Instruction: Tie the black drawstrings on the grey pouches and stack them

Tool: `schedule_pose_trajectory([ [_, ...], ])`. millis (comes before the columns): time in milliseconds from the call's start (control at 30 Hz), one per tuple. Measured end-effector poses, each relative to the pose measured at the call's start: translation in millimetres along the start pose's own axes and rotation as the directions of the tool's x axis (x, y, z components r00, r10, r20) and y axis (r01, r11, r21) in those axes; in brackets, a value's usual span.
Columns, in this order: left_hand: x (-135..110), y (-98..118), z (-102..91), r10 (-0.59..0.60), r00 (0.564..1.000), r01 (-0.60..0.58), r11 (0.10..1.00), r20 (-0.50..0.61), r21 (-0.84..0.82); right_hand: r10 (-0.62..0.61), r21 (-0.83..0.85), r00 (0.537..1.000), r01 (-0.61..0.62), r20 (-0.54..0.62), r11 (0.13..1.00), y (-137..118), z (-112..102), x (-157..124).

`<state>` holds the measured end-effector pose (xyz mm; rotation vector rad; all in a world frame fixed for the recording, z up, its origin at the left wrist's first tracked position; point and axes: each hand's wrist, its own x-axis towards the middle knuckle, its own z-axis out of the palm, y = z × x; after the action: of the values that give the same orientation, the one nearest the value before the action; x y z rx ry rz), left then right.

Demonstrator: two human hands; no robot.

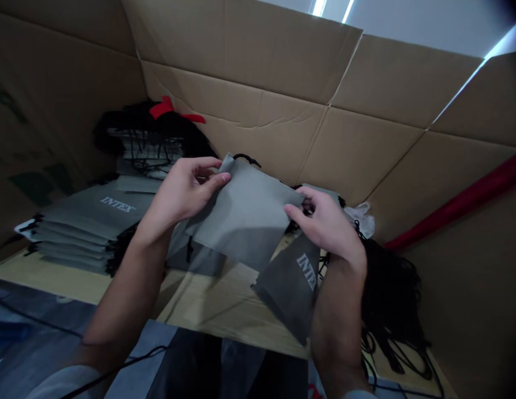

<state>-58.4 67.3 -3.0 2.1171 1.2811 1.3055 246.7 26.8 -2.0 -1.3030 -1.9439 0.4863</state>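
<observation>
A plain grey fabric drawstring bag (249,213) hangs spread between my two hands, above the work surface. My left hand (197,185) pinches its upper left corner between thumb and fingers. At the upper right edge, my right hand (320,213) grips the same bag, with its fingertips partly hidden behind the cloth. Black cord shows at the bag's top edge and near its lower left corner. Beneath my right hand lies a darker grey bag (293,282) printed INTEX, partly covered by my forearm.
A stack of grey INTEX bags (83,221) stands on the left. Behind it rises a pile of bags with black cords (153,144) and a red strip (170,110). Black cords (391,299) heap at the right. Cardboard walls (241,72) enclose the wooden surface (236,310).
</observation>
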Motion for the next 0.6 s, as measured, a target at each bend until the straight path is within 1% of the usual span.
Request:
schedule_pose_trajectory([
  [67,0.0,-19.4,-3.3,-0.101,0.992,0.093,0.989,0.072,0.113,0.066,-0.186,0.988,-0.040,0.136,0.982,4.6,22.4,13.5],
  [100,-0.8,-30.2,-3.9,-0.147,0.985,0.133,0.980,0.090,0.149,0.092,-0.234,0.979,-0.047,0.184,0.971,6.2,35.2,19.4],
  [200,-9.8,-61.4,-1.0,-0.256,0.952,0.215,0.950,0.169,0.227,0.151,-0.340,0.950,-0.052,0.272,0.939,6.8,74.6,31.5],
  [300,-32.9,-85.0,8.0,-0.364,0.903,0.281,0.903,0.229,0.325,0.203,-0.437,0.894,-0.010,0.398,0.899,4.0,105.5,36.8],
  [367,-54.1,-96.4,15.0,-0.423,0.868,0.312,0.872,0.261,0.377,0.242,-0.490,0.851,0.020,0.465,0.871,2.8,118.0,38.6],
  [433,-74.0,-106.3,19.8,-0.466,0.841,0.336,0.848,0.274,0.410,0.273,-0.533,0.830,0.035,0.487,0.845,2.6,125.0,40.0],
  [500,-87.3,-116.2,19.8,-0.499,0.833,0.363,0.819,0.239,0.445,0.288,-0.565,0.832,0.037,0.474,0.824,2.1,129.7,41.1],
  [600,-90.0,-130.3,11.6,-0.531,0.836,0.397,0.760,0.139,0.514,0.301,-0.597,0.843,0.029,0.446,0.802,-2.8,139.7,43.7],
])
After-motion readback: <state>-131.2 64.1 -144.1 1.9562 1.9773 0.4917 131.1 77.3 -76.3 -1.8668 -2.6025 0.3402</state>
